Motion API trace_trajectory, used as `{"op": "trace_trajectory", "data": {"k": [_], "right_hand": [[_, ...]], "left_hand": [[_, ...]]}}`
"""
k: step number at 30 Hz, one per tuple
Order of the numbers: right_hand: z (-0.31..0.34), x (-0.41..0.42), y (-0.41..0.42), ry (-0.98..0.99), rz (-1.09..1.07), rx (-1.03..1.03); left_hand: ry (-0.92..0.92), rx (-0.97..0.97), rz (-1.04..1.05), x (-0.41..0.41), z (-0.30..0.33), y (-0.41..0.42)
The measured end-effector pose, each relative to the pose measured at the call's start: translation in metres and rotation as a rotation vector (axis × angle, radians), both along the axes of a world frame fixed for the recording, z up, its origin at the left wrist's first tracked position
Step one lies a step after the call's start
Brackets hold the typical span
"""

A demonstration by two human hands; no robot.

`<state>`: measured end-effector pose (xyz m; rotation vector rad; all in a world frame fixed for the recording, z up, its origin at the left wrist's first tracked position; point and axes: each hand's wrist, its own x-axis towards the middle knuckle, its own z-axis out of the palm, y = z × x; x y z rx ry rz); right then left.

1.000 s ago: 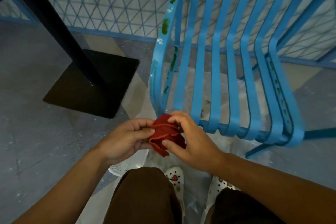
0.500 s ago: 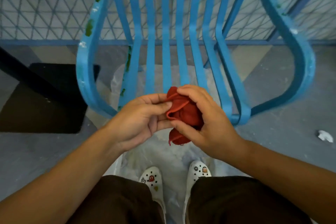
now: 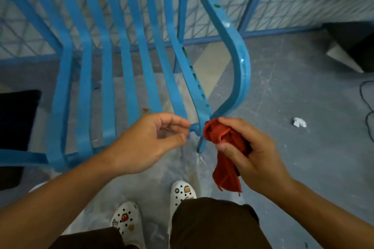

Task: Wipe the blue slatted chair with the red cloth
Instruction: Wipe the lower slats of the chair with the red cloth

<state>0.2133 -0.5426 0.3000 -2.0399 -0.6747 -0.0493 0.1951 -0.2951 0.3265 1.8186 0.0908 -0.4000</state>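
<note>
right hand: grip wrapped round the bunched red cloth, at the near right corner of the blue slatted metal chair
left hand: empty, fingers loosely curled
step: about to start wiping, I'd say
next: press cloth onto frame, drag along slat

Single head-worn wide view, looking steeply down and forward, close over blue slatted metal chair filling upper left of frame, grey concrete floor right.
</note>
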Motion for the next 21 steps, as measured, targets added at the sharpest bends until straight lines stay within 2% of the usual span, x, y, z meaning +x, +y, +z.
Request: {"op": "trace_trajectory", "data": {"k": [4,7,13,21], "right_hand": [[-0.007,0.001,-0.025,0.071,-0.184,0.059],[-0.002,0.012,-0.034,0.043,-0.251,0.109],[0.018,0.048,-0.043,-0.152,-0.299,0.091],[0.066,0.109,-0.028,-0.399,-0.301,-0.101]], "left_hand": [[-0.133,0.032,0.025,0.019,-0.010,-0.027],[-0.221,-0.005,0.044,0.037,-0.004,-0.049],[-0.287,0.005,0.159,0.084,0.007,-0.073],[-0.244,-0.130,0.229,0.123,0.021,-0.085]]}}
